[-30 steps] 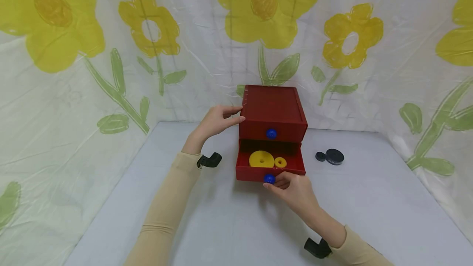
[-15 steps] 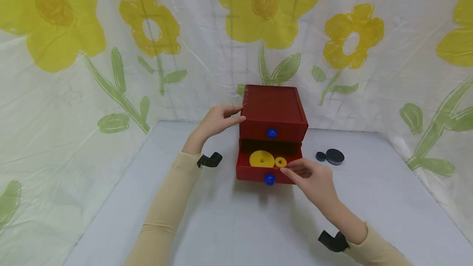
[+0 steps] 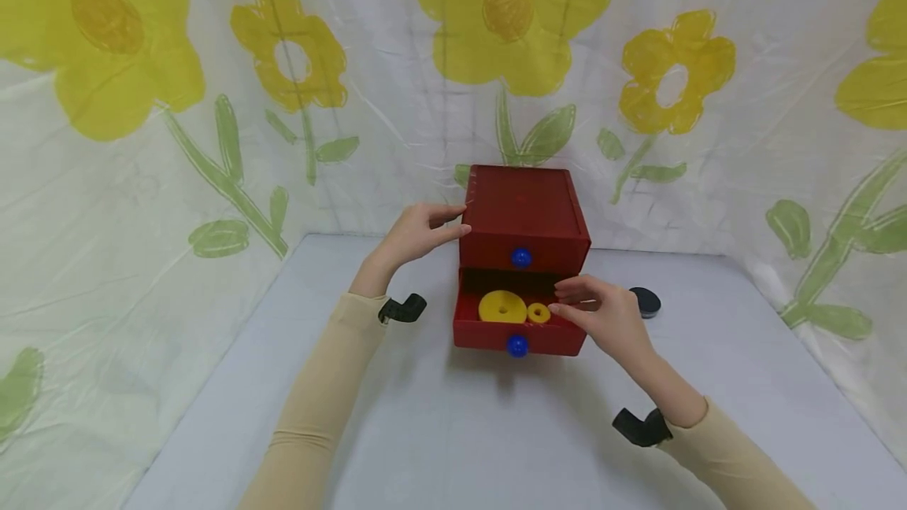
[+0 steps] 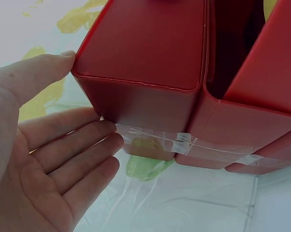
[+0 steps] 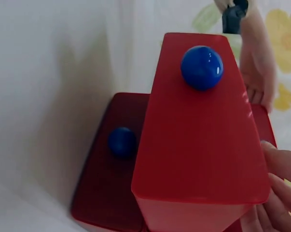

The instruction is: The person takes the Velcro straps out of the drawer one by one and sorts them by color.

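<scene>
Small yellow ring [image 3: 538,319] in pulled-out drawer [image 3: 482,334], at three o'clock of yellow disc [image 3: 500,301]; looks light, stiff; pinch by rim. Right hand [image 3: 608,313] parted, seemingly empty, just beside; left hand [image 3: 416,231], fingers extended, touches cabinet [image 3: 520,207] at nine o'clock.

the cabinet [image 3: 523,199] stands on the table [image 3: 425,431], before the hanging sheet [image 3: 383,140]. the lower drawer [image 3: 482,334] juts from the cabinet's front, below the upper drawer [image 3: 489,252]. in it lie a ring [image 3: 502,301] and, just right of that, a second ring [image 3: 538,319]. the left hand [image 3: 413,234] is at the cabinet's left side, the right hand [image 3: 611,315] over the lower drawer's right end. a disc [image 3: 649,303] lies to the cabinet's right.
</scene>
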The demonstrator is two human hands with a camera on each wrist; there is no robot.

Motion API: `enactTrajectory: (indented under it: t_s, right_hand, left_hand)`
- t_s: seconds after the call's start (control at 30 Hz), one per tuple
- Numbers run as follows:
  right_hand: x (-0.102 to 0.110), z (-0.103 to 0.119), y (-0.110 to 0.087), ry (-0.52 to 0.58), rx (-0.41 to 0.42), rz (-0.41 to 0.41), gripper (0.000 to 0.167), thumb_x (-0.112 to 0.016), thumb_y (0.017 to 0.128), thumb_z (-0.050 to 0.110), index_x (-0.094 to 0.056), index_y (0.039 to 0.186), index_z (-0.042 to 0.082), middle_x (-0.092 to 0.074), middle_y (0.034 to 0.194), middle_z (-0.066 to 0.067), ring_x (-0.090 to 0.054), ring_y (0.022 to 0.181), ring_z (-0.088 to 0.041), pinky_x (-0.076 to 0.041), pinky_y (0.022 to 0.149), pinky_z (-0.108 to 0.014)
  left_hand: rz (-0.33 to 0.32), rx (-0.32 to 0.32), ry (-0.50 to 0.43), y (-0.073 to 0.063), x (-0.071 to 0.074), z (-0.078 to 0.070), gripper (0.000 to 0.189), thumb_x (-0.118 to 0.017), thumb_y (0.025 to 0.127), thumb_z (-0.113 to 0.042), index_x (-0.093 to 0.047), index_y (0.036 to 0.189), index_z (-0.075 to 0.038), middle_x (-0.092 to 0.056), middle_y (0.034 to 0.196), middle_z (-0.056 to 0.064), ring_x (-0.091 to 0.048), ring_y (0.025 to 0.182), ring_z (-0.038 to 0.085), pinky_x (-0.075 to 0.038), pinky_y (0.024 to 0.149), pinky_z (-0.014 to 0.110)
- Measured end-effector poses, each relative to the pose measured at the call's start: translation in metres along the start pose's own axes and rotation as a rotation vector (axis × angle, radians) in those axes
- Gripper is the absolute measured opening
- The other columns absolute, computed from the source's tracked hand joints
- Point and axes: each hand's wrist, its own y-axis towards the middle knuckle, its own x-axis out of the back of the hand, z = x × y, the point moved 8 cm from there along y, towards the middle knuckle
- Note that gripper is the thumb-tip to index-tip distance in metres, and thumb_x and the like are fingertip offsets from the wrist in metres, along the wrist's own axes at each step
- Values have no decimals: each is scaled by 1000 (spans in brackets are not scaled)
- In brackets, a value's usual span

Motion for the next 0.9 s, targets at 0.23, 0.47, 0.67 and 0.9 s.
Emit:
enactTrajectory:
  t_s: [0.23,0.47,0.67,0.9]
  right_hand:
    - [-13,-9,8,34,-39,95,30,-78,78,17,-69,106,8,-73,100,-6,-71,85,-16,-56,72,-19]
    - [-26,-17,13,-61,-75,197,33,-78,79,18,-69,109,9,-72,101,-6,-71,86,-20,-58,73,-29]
    - [-32,-20,20,-122,-52,263,34,-79,78,21,-71,108,10,-73,99,-5,-71,87,-19,-58,75,-34]
    - [-39,-20,24,-122,-22,337,33,-78,78,21,-71,108,10,-73,99,-5,-71,87,-18,-58,76,-33]
  left_hand:
    - [1,6,-3,0,-1,0,57,-62,88,-47,-54,136,-17,-55,137,4,-52,127,21,-47,100,38]
    - [3,4,4,0,1,-1,58,-62,88,-48,-54,136,-18,-54,137,4,-51,127,21,-47,100,38]
    - [6,7,2,-1,1,-2,58,-62,88,-47,-54,136,-18,-54,138,4,-51,127,21,-47,100,38]
    - [8,13,2,-2,1,-2,58,-62,88,-47,-53,137,-17,-54,138,4,-51,127,21,-47,101,38]
